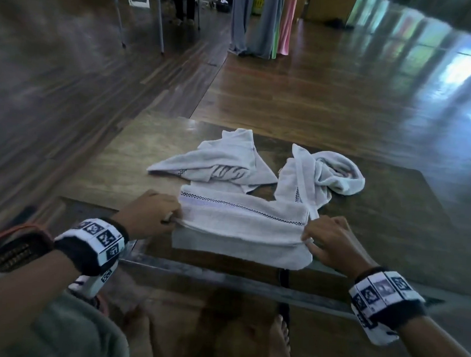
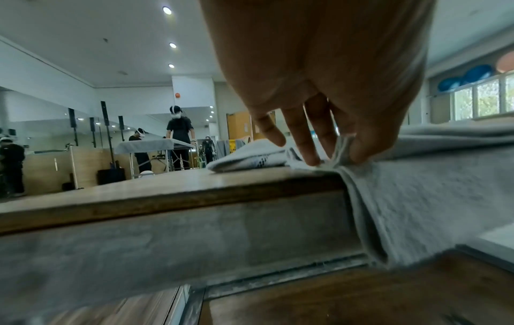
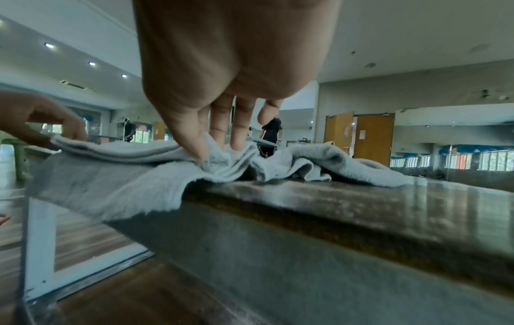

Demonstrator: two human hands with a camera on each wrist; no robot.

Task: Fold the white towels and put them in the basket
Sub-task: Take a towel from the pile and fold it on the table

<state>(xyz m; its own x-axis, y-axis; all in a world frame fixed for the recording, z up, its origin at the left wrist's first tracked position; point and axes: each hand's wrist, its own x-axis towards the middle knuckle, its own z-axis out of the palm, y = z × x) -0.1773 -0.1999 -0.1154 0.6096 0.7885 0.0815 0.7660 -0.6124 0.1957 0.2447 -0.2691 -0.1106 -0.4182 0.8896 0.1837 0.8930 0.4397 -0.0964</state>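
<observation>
A white towel (image 1: 240, 222) lies folded over at the near edge of the wooden table (image 1: 114, 177), its lower part hanging over the edge. My left hand (image 1: 169, 216) pinches its left corner layers (image 2: 340, 151). My right hand (image 1: 311, 241) pinches its right corner (image 3: 214, 154). Behind it lie two crumpled white towels: one (image 1: 219, 161) at centre, one (image 1: 324, 174) to the right. No basket is clearly in view.
The table's metal apron (image 2: 166, 237) runs below the near edge. A dark woven object (image 1: 9, 248) sits at my lower left. Hanging cloths (image 1: 261, 21) stand far back on the wooden floor. Other people (image 2: 179, 136) work at distant tables.
</observation>
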